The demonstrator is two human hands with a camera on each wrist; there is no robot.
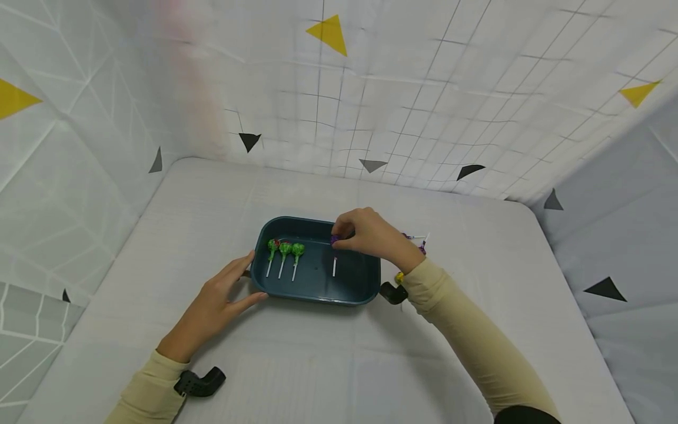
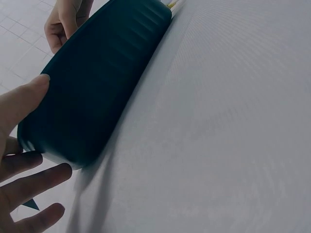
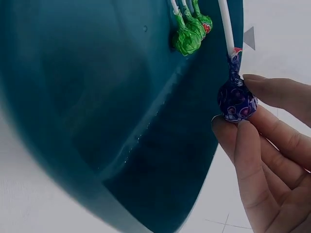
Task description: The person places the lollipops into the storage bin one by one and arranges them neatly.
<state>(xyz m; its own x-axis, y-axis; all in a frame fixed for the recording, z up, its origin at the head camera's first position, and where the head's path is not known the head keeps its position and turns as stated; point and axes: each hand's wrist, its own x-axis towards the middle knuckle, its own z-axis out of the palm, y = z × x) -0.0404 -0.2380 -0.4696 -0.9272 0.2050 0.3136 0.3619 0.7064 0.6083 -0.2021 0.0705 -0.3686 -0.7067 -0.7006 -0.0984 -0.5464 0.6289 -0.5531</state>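
Observation:
A dark teal tray (image 1: pixel 318 299) stands on the white table. Three green-wrapped lollipops (image 1: pixel 298 250) lie side by side in its left part, sticks toward the near side. Above the tray's right half, my right hand (image 1: pixel 373 235) pinches a purple-wrapped lollipop (image 3: pixel 237 101) by its round head between thumb and fingers; the white stick (image 1: pixel 334 267) points toward the near side. My left hand (image 1: pixel 219 297) spreads around the tray's left end. Its thumb (image 2: pixel 34 92) touches the rim while the other fingers extend along the end wall, fairly straight.
Right of the tray, partly behind the right wrist, lie purple-wrapped lollipops (image 1: pixel 422 248) and a yellow-wrapped one (image 1: pixel 399 277). Patterned white cloth walls (image 1: pixel 296 88) rise behind the table and at both sides. A black wrist camera (image 1: pixel 394 292) overlaps the tray's right corner in the head view.

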